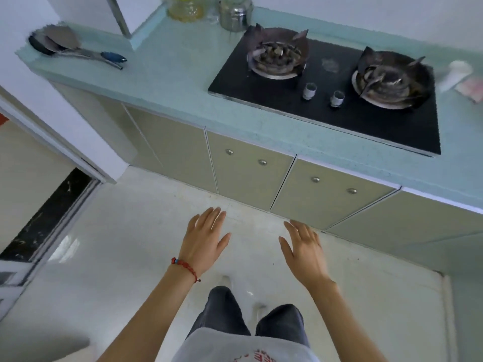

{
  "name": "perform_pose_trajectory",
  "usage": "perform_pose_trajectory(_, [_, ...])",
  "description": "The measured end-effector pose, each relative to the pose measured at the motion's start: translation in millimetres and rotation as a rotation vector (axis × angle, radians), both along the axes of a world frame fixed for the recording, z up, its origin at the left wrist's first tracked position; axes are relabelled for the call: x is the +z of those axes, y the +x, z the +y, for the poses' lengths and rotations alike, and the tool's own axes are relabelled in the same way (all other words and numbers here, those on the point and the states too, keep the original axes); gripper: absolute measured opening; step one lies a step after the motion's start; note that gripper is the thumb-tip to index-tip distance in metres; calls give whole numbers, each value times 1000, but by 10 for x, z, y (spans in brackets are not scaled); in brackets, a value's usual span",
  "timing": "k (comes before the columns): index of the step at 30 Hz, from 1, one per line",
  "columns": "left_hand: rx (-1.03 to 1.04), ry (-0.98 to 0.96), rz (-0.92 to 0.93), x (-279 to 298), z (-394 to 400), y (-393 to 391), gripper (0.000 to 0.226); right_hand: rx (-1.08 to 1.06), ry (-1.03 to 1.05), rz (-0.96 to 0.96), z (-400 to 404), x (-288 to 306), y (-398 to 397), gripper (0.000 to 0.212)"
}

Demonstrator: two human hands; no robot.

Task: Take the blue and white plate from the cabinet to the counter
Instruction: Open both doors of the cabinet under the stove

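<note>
I stand facing a pale green counter [167,82] with beige cabinet doors [248,168] below it, all shut, each with a small round metal knob. No blue and white plate shows anywhere. My left hand [203,241], with a red bead bracelet at the wrist, is held flat over the floor with fingers spread and nothing in it. My right hand [304,249] hovers beside it, also flat and holding nothing. Both hands are below and short of the cabinet doors, touching nothing.
A black two-burner gas hob [326,108] is set in the counter. A ladle and spatula [65,45] lie at the counter's left end. An oil bottle [185,9] and metal jar [235,14] stand at the back. A doorway threshold [47,218] is on the left.
</note>
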State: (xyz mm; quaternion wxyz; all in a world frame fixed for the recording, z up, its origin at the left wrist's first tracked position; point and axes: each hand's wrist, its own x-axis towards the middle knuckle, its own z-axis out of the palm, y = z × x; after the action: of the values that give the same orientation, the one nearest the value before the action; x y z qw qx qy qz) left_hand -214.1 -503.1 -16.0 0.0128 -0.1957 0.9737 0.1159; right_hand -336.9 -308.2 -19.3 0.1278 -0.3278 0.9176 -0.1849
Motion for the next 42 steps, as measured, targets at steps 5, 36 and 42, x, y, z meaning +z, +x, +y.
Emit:
perform_pose_trajectory(5, [-153,13,36,-40,-349,-392,44,-187,-47,-7,-190,4,-21,36])
perform_pose_trajectory(36, [464,1128,210,-1115,-115,-2706,28,-978,-894,-872,-782,-1015,-1937,22])
perform_pose_trajectory(42, [687,1571,287,-1240,-130,-3050,17,-1074,-1190,-1082,-942,-1206,-2254,29])
